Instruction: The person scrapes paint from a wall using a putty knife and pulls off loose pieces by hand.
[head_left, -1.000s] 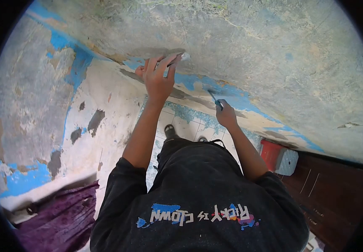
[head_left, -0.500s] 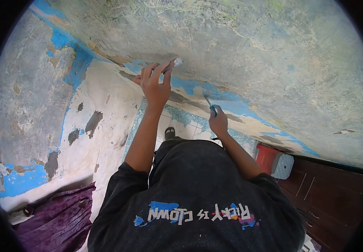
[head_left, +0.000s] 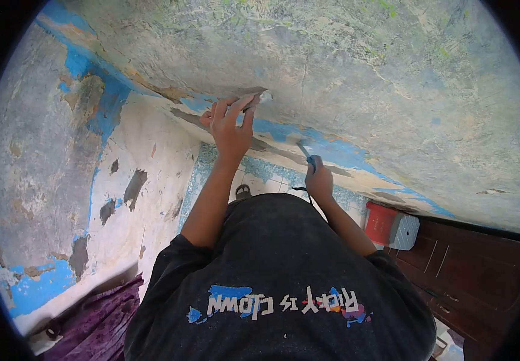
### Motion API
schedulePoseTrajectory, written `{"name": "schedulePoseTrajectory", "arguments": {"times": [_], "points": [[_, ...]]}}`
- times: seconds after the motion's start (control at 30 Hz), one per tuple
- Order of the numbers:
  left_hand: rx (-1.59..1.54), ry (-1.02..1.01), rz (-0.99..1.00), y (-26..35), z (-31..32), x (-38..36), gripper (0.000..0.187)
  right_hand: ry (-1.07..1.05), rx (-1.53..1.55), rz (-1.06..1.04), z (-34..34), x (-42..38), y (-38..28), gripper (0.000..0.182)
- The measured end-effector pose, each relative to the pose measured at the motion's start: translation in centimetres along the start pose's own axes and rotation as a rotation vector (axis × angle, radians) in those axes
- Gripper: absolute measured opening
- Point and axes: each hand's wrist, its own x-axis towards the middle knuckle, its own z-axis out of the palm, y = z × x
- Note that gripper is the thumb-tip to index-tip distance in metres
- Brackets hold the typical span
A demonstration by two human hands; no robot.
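Note:
My left hand is raised to the wall, its bent fingers closed on a small white-and-grey piece. That piece lies against or very near the grey wall surface; its kind is too small to make out. Lower and to the right, my right hand grips a narrow scraper by its teal handle. The scraper's thin blade points up at the band of peeling blue paint and seems to touch it. Between the hands runs the wall, with rough bare plaster above the blue band.
A second wall with dark patches stands at left. Below it hangs purple cloth. A red container and a grey box-like thing sit by dark wooden cabinets at right. Tiled floor shows beneath my hands.
The view has shifted slightly. My left hand with its small piece appears a little further right and lower, and my right hand with the scraper has also shifted slightly right and down.

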Motion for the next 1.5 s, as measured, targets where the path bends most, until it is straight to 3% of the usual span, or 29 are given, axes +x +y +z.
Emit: {"name": "schedulePoseTrajectory", "arguments": {"times": [0.2,0.3,0.47,0.7,0.8,1.13,1.33,1.5], "points": [[0.013,-0.068,0.012,-1.3,-0.8,0.5,0.031,0.039,-0.02,-0.041,-1.4,-0.9,-0.8,0.027],[-0.025,-0.105,0.012,-1.9,-0.3,0.5,0.031,-0.013,-0.217,0.004,-0.3,-0.4,-1.1,0.026],[-0.055,-0.16,0.025,-2.7,-0.2,0.9,0.029,0.086,-0.086,0.063,-1.2,-1.5,-1.6,0.022],[-0.135,-0.181,0.078,-3.7,0.3,1.6,0.03,0.031,-0.192,0.085,-2.1,-0.9,-3.0,0.021],[-0.158,-0.2,0.091,-4.0,0.2,2.0,0.03,0.11,-0.199,0.071,-1.5,-1.0,-3.1,0.02],[-0.24,-0.24,0.135,-4.9,0.3,1.7,0.03,0.058,-0.249,0.206,-1.1,-0.3,-4.2,0.024],[-0.226,-0.225,0.117,-3.6,0.5,1.1,0.028,0.102,-0.07,0.237,0.9,-2.1,-1.3,0.03],[-0.19,-0.193,0.118,0.0,-0.3,0.1,0.029,-0.04,0.12,0.194,2.2,-6.5,3.5,0.037]]}}
